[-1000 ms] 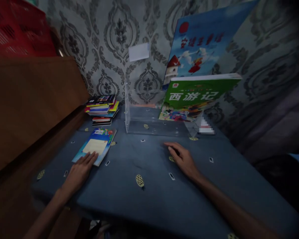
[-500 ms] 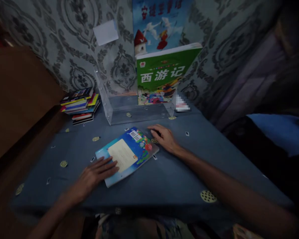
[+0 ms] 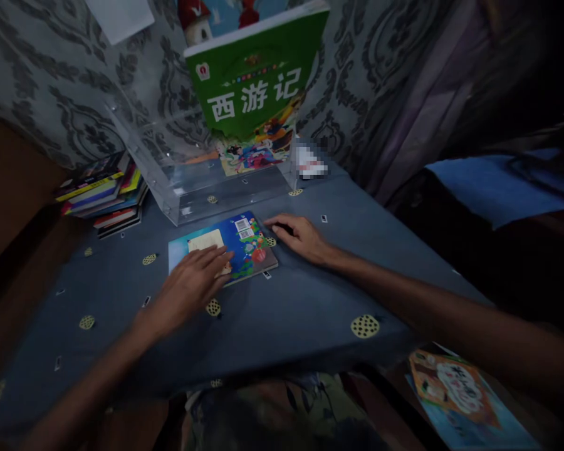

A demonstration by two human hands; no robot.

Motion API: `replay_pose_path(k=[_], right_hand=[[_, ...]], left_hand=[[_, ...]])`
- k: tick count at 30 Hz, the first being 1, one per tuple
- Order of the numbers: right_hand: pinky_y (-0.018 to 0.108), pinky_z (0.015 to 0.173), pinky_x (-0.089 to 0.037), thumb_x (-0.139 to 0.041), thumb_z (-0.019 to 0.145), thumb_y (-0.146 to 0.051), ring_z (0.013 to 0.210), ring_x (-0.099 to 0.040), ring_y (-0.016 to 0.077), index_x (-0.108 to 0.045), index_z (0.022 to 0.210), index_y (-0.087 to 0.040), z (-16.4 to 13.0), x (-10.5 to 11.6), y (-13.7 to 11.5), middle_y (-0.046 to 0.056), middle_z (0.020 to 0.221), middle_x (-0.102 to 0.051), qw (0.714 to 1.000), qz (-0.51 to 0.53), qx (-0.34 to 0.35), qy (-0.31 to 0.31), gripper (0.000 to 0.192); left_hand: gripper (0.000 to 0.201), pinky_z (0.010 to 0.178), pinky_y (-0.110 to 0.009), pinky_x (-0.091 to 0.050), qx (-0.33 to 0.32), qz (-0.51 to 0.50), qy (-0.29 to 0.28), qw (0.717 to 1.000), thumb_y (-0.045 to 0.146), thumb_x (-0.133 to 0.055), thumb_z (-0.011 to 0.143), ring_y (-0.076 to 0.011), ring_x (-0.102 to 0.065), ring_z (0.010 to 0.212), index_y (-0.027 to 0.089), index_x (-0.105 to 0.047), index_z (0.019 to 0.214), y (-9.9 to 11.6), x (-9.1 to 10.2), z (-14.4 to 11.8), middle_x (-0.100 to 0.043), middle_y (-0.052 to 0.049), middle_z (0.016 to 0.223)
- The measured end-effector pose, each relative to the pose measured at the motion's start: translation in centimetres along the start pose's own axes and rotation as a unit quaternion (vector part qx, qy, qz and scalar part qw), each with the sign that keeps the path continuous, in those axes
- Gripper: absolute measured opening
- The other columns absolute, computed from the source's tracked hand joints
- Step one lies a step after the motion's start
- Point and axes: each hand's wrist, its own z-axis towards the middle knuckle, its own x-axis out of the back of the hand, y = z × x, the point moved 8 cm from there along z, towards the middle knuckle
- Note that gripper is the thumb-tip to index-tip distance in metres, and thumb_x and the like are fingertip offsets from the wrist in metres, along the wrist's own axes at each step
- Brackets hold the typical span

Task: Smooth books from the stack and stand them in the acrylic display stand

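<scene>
A blue picture book [image 3: 244, 247] lies flat on the table, its back cover up with a barcode and a cream text panel. My left hand [image 3: 195, 275] rests over the near left part of it with the fingers stretched out, covering some of the panel. My right hand [image 3: 303, 238] is on the tablecloth just to the right of the book, holding nothing, its fingers loosely apart. Behind the book stands a clear acrylic rack [image 3: 178, 203]. A green book [image 3: 258, 94] stands upright in its right half, and a blue book [image 3: 220, 19] shows behind that one.
A stack of books [image 3: 106, 194] sits at the table's back left. Right of the rack is a small blurred white item [image 3: 310, 163]. Below the table's front right edge lie more picture books [image 3: 465, 394]. A blue cloth-like thing [image 3: 502, 188] is at the right.
The blue book has turned to lie squarer to the rack. My left hand has slid forward and inward over its cover. The camera view has tilted down and shifted right.
</scene>
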Motion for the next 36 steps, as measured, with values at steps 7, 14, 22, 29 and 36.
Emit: replay_pose_path(k=[7,14,22,29,36], right_hand=[[0.035,0.085,-0.054,-0.049,0.093,-0.025,0.097,-0.071,0.0209,-0.074,0.113,-0.02,-2.4,1.3,-1.2,0.006,0.108,-0.077,0.998,0.048,0.019,-0.02,0.032],[0.034,0.084,-0.055,-0.051,0.093,-0.024,0.093,-0.071,0.0205,-0.073,0.113,-0.019,-2.5,1.6,-1.2,0.006,0.099,-0.078,0.994,0.103,-0.003,-0.025,0.031],[0.03,0.077,-0.054,-0.051,0.094,-0.023,0.083,-0.071,0.017,-0.071,0.114,-0.018,-2.7,1.6,-1.4,0.004,0.09,-0.077,0.99,0.133,-0.022,-0.05,0.029],[0.028,0.079,-0.055,-0.05,0.095,-0.023,0.084,-0.071,0.0155,-0.072,0.111,-0.019,-3.0,1.1,-2.4,0.003,0.087,-0.076,0.984,0.16,0.012,-0.083,0.027],[0.027,0.074,-0.053,-0.047,0.095,-0.017,0.08,-0.069,0.0145,-0.072,0.108,-0.019,-3.5,1.3,-4.0,0.004,0.088,-0.073,0.988,0.102,0.081,-0.086,0.028]], left_hand=[[0.062,0.114,-0.054,-0.038,-0.015,-0.017,0.041,0.999,0.054,-0.057,0.096,-0.032,-0.045,0.142,0.022,-0.044,0.147,3.4,-2.6,5.0,-0.05,-0.013,0.152],[0.054,0.109,-0.052,-0.044,-0.034,-0.045,0.087,0.995,0.055,-0.052,0.098,-0.0297,-0.052,0.136,0.02,-0.052,0.139,2.9,-1.9,4.9,-0.057,-0.013,0.145],[0.049,0.106,-0.054,-0.045,-0.031,-0.058,0.085,0.994,0.053,-0.044,0.102,-0.0307,-0.051,0.137,0.02,-0.055,0.137,2.7,-2.3,4.9,-0.057,-0.013,0.145],[0.041,0.105,-0.053,-0.045,-0.03,-0.048,0.105,0.993,0.043,-0.041,0.104,-0.0301,-0.051,0.137,0.02,-0.056,0.135,3.1,-2.4,4.7,-0.059,-0.011,0.144],[0.041,0.103,-0.052,-0.044,-0.032,-0.043,0.112,0.992,0.04,-0.039,0.106,-0.0302,-0.051,0.137,0.016,-0.057,0.134,3.3,-2.5,4.7,-0.058,-0.013,0.144]])
